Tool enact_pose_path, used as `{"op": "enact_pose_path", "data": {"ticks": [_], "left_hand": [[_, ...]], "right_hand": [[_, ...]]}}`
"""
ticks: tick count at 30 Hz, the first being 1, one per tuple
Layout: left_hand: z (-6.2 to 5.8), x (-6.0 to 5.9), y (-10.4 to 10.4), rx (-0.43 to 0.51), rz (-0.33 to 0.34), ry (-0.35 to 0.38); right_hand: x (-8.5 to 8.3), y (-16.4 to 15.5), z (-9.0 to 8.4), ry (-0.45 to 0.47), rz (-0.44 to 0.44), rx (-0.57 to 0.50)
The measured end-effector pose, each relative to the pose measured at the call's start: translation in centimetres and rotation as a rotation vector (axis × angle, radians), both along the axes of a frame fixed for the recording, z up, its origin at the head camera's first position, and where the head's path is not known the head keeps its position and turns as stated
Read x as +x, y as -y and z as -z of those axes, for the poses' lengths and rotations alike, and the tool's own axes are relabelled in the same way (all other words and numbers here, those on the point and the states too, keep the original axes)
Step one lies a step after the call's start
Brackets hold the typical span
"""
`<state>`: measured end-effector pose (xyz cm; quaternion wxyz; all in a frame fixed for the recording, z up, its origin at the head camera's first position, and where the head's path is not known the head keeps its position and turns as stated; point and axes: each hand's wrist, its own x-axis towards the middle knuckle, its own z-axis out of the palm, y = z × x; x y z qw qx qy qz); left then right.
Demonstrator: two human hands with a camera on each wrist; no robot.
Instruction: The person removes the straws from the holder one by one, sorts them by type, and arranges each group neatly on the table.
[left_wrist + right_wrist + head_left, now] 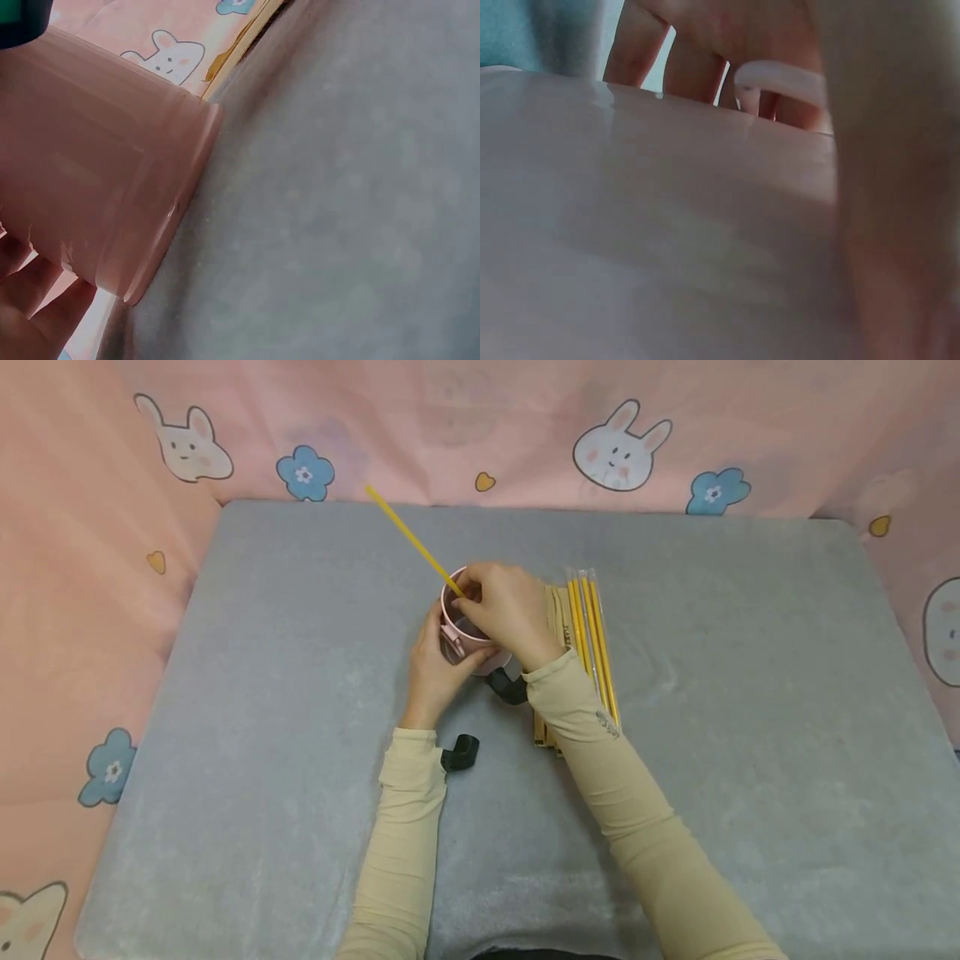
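Beige sleeves [405, 852] nearest the lens, both forearms angled in toward mid-mat. Pink cup [467, 631] stood upright on grey mat [225, 735], centre, just left of a pack of wrapped yellow straws [592, 635]. Left hand [435, 672] wrapped round the cup's near side, fingers curled on the wall by the small handle. Right hand [510, 610] arched over the rim, fingertips pinching a loose yellow straw [408, 535] at its lower end, straw tilted up and away to the left. Whether straw tip sat inside the cup: hidden by fingers. Cup judged light, rigid, smooth plastic, a bit slippery; best gripped round the body. Straw judged very light, thin, easily bent; best pinched low near the rim. Pink wall [97, 165] filled the left wrist view; right wrist view blurred. Pink bunny-print cloth [622, 443] behind.
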<state>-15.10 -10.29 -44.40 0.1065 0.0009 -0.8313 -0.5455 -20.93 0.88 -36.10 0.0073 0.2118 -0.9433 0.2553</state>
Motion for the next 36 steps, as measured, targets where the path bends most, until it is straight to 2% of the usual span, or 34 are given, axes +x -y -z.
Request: {"op": "enact_pose_path", "data": {"ticks": [10, 20, 29, 36], "left_hand": [[-0.1, 0.2, 0.0, 0.005, -0.001, 0.009], [0.0, 0.1, 0.0, 0.019, 0.008, -0.024], [0.1, 0.2, 0.1, 0.022, 0.017, -0.031], [0.3, 0.1, 0.0, 0.002, 0.017, -0.056]], "right_hand": [[0.7, -0.7, -0.1, 0.052, -0.048, -0.23], [2.2, -2.0, -0.5, 0.124, -0.101, -0.52], [2.8, -2.8, -0.8, 0.149, -0.106, -0.609], [3.5, -3.4, -1.1, 0.173, -0.115, -0.722]]}}
